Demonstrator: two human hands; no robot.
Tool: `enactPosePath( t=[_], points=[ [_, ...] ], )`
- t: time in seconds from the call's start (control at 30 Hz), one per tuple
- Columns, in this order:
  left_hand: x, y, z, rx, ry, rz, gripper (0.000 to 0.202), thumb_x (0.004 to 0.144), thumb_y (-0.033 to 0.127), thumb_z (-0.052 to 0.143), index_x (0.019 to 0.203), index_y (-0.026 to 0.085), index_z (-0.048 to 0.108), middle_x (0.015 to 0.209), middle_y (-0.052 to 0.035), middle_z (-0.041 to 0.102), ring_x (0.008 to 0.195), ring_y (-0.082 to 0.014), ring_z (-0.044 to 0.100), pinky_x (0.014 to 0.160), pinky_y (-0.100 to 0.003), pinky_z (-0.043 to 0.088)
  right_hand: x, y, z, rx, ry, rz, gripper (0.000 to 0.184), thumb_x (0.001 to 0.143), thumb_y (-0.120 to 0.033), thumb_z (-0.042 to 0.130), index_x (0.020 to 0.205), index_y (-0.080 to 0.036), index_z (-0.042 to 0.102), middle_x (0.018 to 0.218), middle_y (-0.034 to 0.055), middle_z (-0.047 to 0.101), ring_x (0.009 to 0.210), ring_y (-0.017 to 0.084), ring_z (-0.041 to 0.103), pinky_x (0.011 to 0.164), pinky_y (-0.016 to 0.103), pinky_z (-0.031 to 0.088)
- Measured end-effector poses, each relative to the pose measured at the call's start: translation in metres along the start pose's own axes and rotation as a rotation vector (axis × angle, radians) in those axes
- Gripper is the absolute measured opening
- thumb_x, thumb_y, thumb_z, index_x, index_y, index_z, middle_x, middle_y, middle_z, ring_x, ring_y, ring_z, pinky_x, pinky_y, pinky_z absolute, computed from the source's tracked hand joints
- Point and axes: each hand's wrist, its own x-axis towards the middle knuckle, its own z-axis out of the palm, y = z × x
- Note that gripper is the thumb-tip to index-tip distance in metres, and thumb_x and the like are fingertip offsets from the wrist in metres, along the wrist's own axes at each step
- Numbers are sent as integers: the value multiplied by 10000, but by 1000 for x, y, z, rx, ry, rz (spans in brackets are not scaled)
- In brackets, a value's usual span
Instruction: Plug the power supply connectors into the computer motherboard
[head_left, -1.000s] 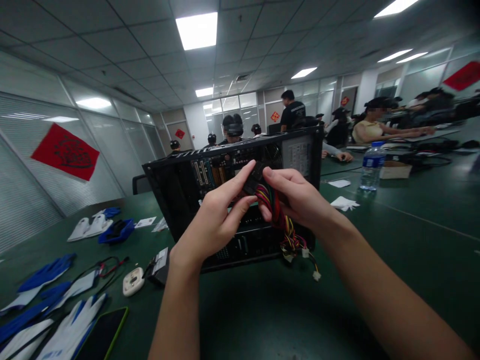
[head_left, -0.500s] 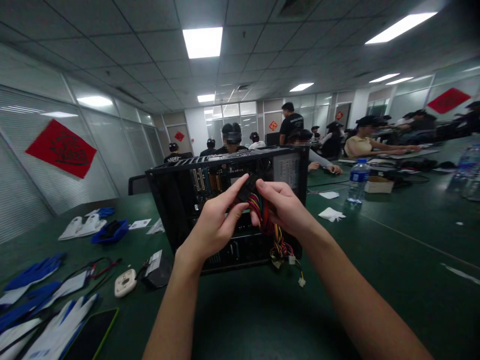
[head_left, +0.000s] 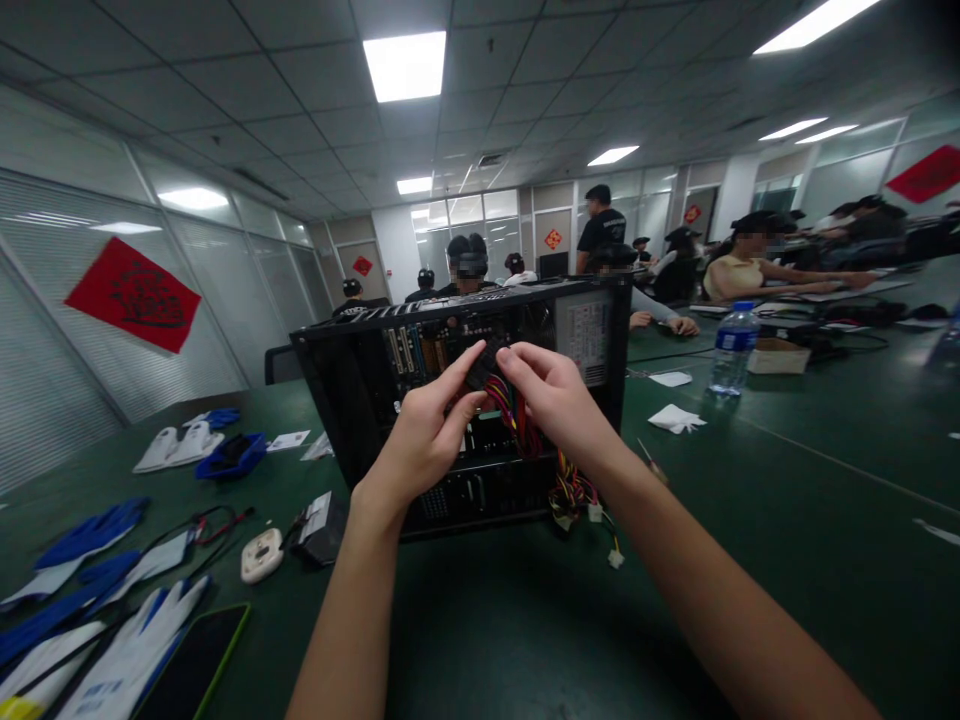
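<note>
A black power connector (head_left: 487, 362) with a bundle of coloured wires is pinched between both hands, in front of an open computer case (head_left: 322, 400). My left hand (head_left: 427, 425) grips its left side with thumb and fingers. From the right, my right hand (head_left: 551, 395) presses on the connector with the thumb, its fingers curled behind the wires. Out of the case's lower right hang more wires (head_left: 571, 492), with a small white plug (head_left: 615, 558) over the table. Inside the case, expansion slots (head_left: 405, 352) and the power supply (head_left: 583, 340) show.
On the left lie gloves (head_left: 131, 640), a phone (head_left: 196, 660), a round pale object (head_left: 262, 556) and a blue tray (head_left: 236, 458). To the right are a water bottle (head_left: 733, 350), a crumpled tissue (head_left: 675, 419) and a screwdriver (head_left: 654, 465). Several people sit beyond the case.
Both hands still hold the connector; the right fingers have closed a little further over it. The view has shifted slightly, and the screwdriver has come into sight beside my right forearm.
</note>
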Motion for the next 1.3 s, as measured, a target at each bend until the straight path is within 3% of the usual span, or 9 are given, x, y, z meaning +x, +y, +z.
enactPosePath(
  t=[0.2, 0.43, 0.6, 0.77, 1.03, 1.3],
  points=[
    [2, 0, -2, 32, 14, 19, 512, 977, 264, 537, 1474, 159, 475, 985, -56, 754, 760, -150, 702, 782, -280, 592, 0, -6, -4, 4, -19, -12, 404, 857, -568, 657, 741, -190, 572, 610, -41, 485, 503, 89, 410, 430, 213, 331],
    [5, -5, 6, 35, 44, 90, 479, 979, 258, 539, 1447, 161, 508, 1291, -121, 678, 1107, -211, 684, 993, -348, 547, 6, 4, -18, 171, -80, 126, 380, 833, -561, 695, 788, -193, 613, 586, -36, 518, 465, 95, 443, 402, 211, 340],
    [7, -6, 6, 50, 35, 95, 497, 980, 249, 542, 1466, 166, 490, 1259, -130, 694, 1077, -212, 693, 997, -363, 544, 6, 3, -18, 217, -135, 198, 382, 826, -552, 710, 814, -179, 631, 619, -5, 632, 414, 79, 448, 357, 193, 312],
    [7, -8, 7, 55, 39, 142, 524, 982, 241, 544, 1496, 196, 454, 1307, -125, 662, 1160, -225, 654, 1019, -366, 524, 6, 0, -14, 266, -139, 192, 412, 794, -560, 737, 784, -155, 657, 613, 11, 655, 480, 107, 567, 418, 197, 422],
    [6, -5, 1, 60, 7, 118, 548, 968, 266, 577, 1498, 192, 456, 1229, -110, 696, 1051, -202, 683, 949, -323, 543, -1, -6, -9, 50, -179, 100, 566, 899, -649, 570, 648, -145, 632, 591, 35, 639, 504, 107, 540, 470, 214, 406],
    [4, -1, -14, 43, -28, 62, 628, 873, 309, 707, 1459, 192, 513, 1267, -119, 690, 1075, -222, 675, 906, -313, 570, -6, -8, -4, -3, -309, 80, 506, 993, -571, 459, 774, -147, 629, 579, 2, 589, 535, 113, 507, 538, 237, 396]
  ],
)
